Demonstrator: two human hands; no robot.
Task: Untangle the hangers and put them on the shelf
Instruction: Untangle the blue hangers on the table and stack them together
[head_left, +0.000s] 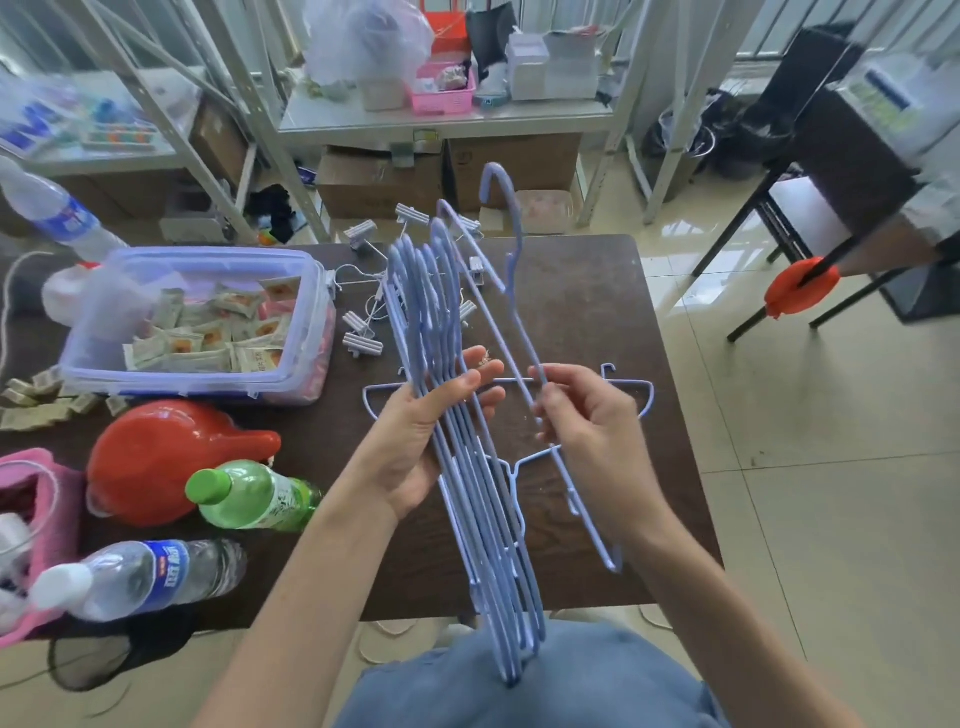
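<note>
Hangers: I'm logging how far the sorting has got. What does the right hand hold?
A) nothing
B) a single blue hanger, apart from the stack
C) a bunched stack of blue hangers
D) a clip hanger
B: the right hand grips a single hanger by its wire, while the left hand holds the stack.

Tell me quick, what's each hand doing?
Left hand: closed around a bundle of blue hangers.
Right hand: closed, pinching a single blue hanger.

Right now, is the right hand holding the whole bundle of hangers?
No, the right hand pinches one single hanger; the left hand holds the bundle.
</note>
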